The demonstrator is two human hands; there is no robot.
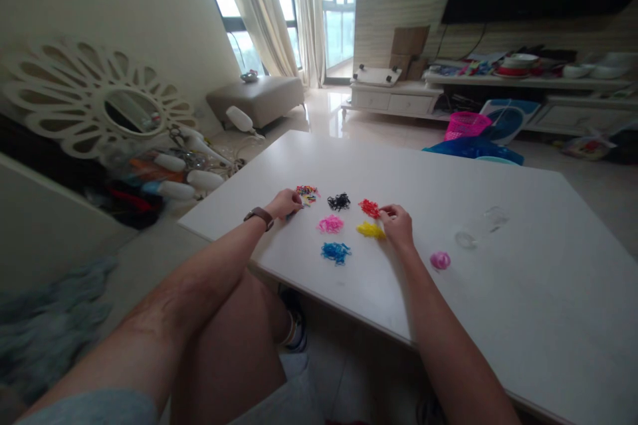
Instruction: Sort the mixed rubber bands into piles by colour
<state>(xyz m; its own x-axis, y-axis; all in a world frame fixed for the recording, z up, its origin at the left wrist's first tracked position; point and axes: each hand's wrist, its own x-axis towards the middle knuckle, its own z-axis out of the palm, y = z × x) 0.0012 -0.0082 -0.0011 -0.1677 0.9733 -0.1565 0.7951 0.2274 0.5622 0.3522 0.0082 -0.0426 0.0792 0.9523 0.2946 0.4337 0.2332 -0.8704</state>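
1. On the left part of the white table, the left hand, with a watch on its wrist, is at the edge of a mixed pile of tiny loops in many colors. Its fingers are bent in close, in a narrow pinch. I cannot tell if a loop is in it. Taking just 1 loop at a time should work best, so others do not tag along.

2. Next come a pink pile, then a blue pile on the near side and a black pile on the far side. These 3 sit apart. It would help to leave those gaps bare.

3. More to the right are a red pile and, just nearer, a yellow pile. These 2 are close, so loops could mix. Letting go low and slow seems safest.

4. The right hand is at the right edge of the red pile, finger and thumb narrow. I cannot tell if they hold anything. Lifting straight up should spare the yellow loops.

5. Far off to the right lie a purple bundle and 2 clear things, out of the way.
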